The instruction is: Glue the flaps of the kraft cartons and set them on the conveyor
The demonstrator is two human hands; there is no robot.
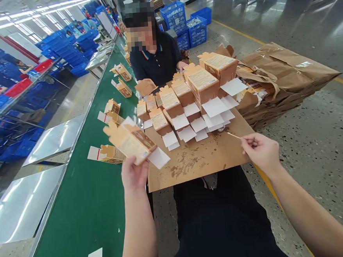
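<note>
My left hand [136,173] grips a brown printed carton [134,143] with its flaps standing open, held up over the edge of the green belt. A white flap sticks out from the carton toward the right. Between the fingertips of my right hand [261,149] is a thin pale stick [233,135], its tip pointing left toward the stacked cartons. Those stacked cartons [171,101] lie in rows on a brown cardboard sheet [191,162], white flaps facing me. Dark smears mark the sheet in front of them.
The green conveyor belt [85,197] runs along my left with several open cartons [111,153] on it. Across the stack a co-worker [160,55] in a dark shirt faces this way. A paper-wrapped bundle [291,77] stands at the right; blue crates [175,18] sit behind.
</note>
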